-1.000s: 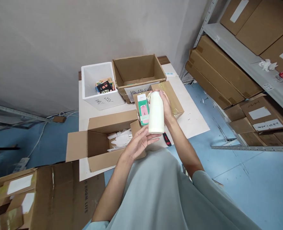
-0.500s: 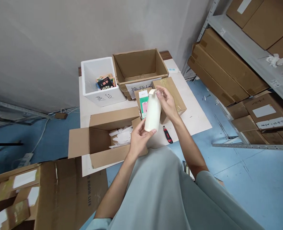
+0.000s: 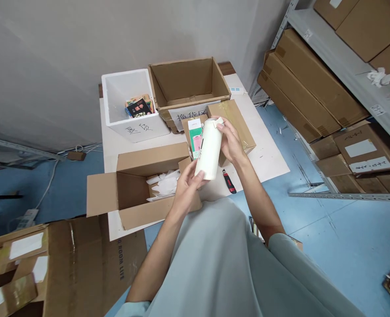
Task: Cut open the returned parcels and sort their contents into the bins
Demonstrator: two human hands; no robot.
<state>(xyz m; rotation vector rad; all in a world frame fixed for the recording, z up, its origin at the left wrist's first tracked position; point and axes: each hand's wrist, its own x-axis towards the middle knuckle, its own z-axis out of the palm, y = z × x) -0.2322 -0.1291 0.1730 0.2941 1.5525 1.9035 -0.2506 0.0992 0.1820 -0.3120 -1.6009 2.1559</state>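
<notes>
White bottle point(image 3: 209, 149) held tilted at frame centre, gripped at its base by the left hand point(image 3: 187, 185) and near its top by the right hand point(image 3: 230, 141). Open cardboard box point(image 3: 138, 187) seen lower left; red-handled tool point(image 3: 228, 181) lain on the white table point(image 3: 267, 158).

Cream-white bottle point(image 3: 209, 147); green-and-pink printed carton point(image 3: 196, 140) at nine o'clock; red-and-black cutter point(image 3: 228, 181) at five; white foam bin point(image 3: 158, 130), black handwriting, at ten.

The left hand point(image 3: 185, 187) has closed round the now-tilted white bottle point(image 3: 209, 147) at its base.
</notes>
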